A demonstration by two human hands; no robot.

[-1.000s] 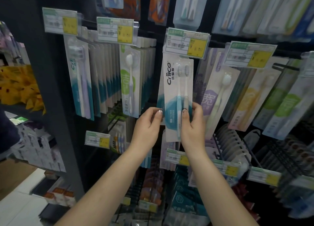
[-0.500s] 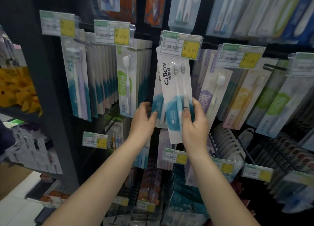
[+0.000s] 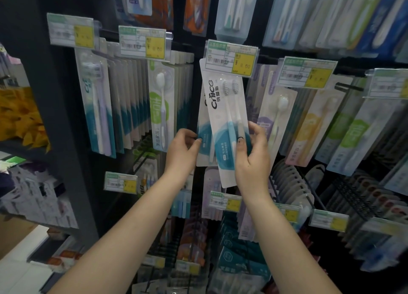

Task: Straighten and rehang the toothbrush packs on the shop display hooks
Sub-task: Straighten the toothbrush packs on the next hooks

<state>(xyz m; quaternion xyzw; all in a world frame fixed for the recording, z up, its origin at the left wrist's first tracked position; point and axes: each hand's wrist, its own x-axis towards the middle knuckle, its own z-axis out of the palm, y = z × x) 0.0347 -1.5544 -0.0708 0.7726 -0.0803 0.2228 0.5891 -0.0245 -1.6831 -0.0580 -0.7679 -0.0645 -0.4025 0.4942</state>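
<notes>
Two hands work at mid-frame before a dark display wall hung with toothbrush packs. At far left we see a row of teal-and-lavender twin-brush packs (image 3: 97, 108) under a price tag (image 3: 71, 31), then a row of green-labelled single-brush packs (image 3: 162, 108) under a second price tag (image 3: 142, 42). Our left hand (image 3: 183, 150), fingers curled, pinches the lower left edge of a hanging Cnice pack (image 3: 204, 139), which stays roughly upright behind the front one. Our right hand (image 3: 251, 154) grips the front Cnice twin-brush pack (image 3: 225, 117) near its lower end, thumb across the face and fingers wrapped round the right edge. This pack is tilted, its top leaning left and tucked just behind the price tag (image 3: 231, 58); we cannot tell whether it is on the hook. To the right hang a purple-labelled pack (image 3: 277, 117), then yellow-labelled packs (image 3: 309, 125) and green-labelled packs (image 3: 355, 136).
</notes>
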